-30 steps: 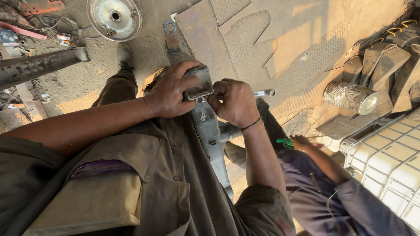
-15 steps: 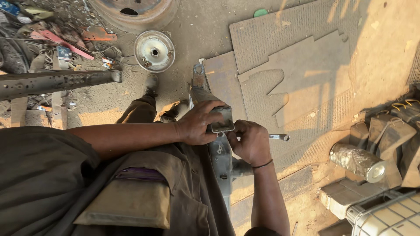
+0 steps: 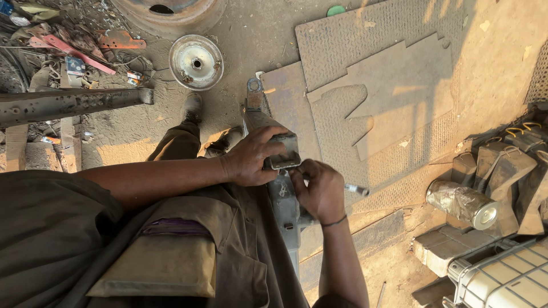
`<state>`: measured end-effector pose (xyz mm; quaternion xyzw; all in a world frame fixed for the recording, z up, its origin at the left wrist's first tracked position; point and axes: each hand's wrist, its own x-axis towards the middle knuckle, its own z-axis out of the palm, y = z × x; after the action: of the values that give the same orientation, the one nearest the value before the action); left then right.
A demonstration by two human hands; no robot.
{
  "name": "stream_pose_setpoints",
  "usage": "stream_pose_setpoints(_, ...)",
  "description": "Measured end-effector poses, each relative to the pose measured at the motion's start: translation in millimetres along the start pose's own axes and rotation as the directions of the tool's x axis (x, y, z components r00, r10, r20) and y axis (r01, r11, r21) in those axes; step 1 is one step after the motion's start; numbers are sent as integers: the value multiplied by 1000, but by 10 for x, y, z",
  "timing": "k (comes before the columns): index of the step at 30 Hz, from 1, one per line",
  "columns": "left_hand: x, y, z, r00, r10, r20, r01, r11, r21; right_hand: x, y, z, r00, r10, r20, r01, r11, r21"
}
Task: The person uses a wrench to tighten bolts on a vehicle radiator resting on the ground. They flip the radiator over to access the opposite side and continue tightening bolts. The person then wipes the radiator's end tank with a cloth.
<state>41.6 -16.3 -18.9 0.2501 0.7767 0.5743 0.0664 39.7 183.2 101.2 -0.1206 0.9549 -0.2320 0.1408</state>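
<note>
Scrapyard workshop — wheel rim [image 3: 165, 14], steel plates [image 3: 377, 85]

Small packet [image 3: 75, 64]: upper left, among scrap on the ground; flat, rectangular, blue and white.
Signs, screens: none in view.

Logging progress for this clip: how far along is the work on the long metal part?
Done: nothing in view looks finished. In hand: the left hand grips a rectangular metal bracket on the long metal part, which stands on the metal floor plates, while the right hand holds a slim metal tool against it. Left: the bracket is hand-held; whether it is fastened cannot be told.
</note>
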Motion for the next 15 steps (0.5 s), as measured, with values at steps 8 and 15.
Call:
stream_pose_setpoints(8, -27, 49, 6, 1000, 15, -9, -15, 999, 34, -344, -310, 172, 969, 201, -140, -190, 978, 90)
stream_pose_setpoints(15, 10, 69, -65, 1000, -8, 26, 8, 1000, 0, -214, -178, 54, 989, 123, -82, -118, 991, 61)
